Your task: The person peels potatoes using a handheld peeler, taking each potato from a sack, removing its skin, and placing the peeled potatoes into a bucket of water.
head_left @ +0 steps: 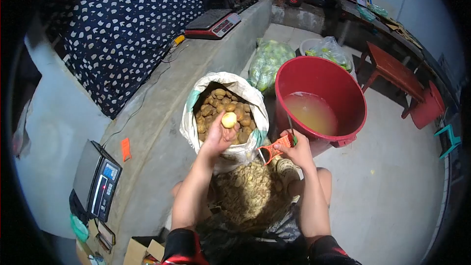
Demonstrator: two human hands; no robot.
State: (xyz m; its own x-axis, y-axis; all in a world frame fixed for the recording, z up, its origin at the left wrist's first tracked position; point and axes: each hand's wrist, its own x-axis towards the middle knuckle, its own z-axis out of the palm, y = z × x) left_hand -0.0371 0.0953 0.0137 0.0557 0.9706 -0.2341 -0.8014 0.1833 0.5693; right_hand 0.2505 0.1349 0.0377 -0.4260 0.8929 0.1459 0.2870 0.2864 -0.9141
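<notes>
My left hand (219, 136) is closed around a peeled potato (229, 119), pale yellow, held over the open mouth of a white woven sack (191, 118). Unpeeled brown potatoes (223, 100) fill the sack. In my right hand (298, 149) is an orange peeler (275, 148), its blade end pointing left, beside the sack's right edge. Below both hands, a heap of peelings (248, 186) lies between my legs. A large red tub (321, 64) with cloudy yellowish water (310, 113) stands just beyond my right hand.
Bags of green vegetables (270, 64) sit behind the sack and tub. A concrete ledge (162, 103) on the left carries a red scale (213, 23), an orange packet (126, 149) and another scale with a display (104, 186). A red-brown stool (392, 71) stands at right.
</notes>
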